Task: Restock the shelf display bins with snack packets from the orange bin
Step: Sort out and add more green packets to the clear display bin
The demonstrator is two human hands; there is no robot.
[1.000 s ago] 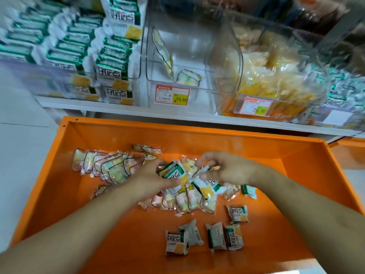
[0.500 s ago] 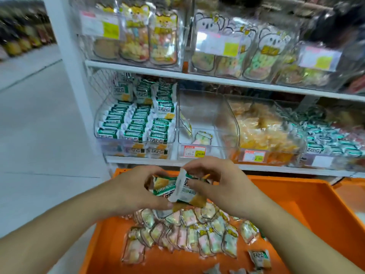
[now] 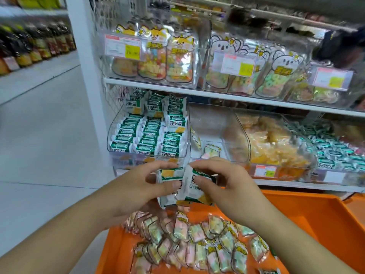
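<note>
Both my hands hold a small stack of green-and-white snack packets (image 3: 185, 184) above the orange bin (image 3: 308, 214). My left hand (image 3: 138, 190) grips the stack from the left, thumb on its front. From the right, my right hand (image 3: 223, 186) pinches the same packets. They hover just in front of the lower shelf's clear display bin of green-and-white packets (image 3: 148, 133). To its right, a nearly bare clear bin (image 3: 211, 131) holds two pastel packets. Several pastel marshmallow packets (image 3: 189, 240) lie in the orange bin below my hands.
A clear bin of yellow snacks (image 3: 274, 147) and a bin of teal packets (image 3: 339, 151) stand further right. The upper shelf (image 3: 217, 93) carries bins of animal-shaped pouches. A white shelf post (image 3: 85, 76) rises at left, with tiled aisle floor (image 3: 39, 145) beyond.
My hands gathered green-and-white packets in the orange bin and lifted them up to the lower shelf. The view tilted from the bin up to the shelves.
</note>
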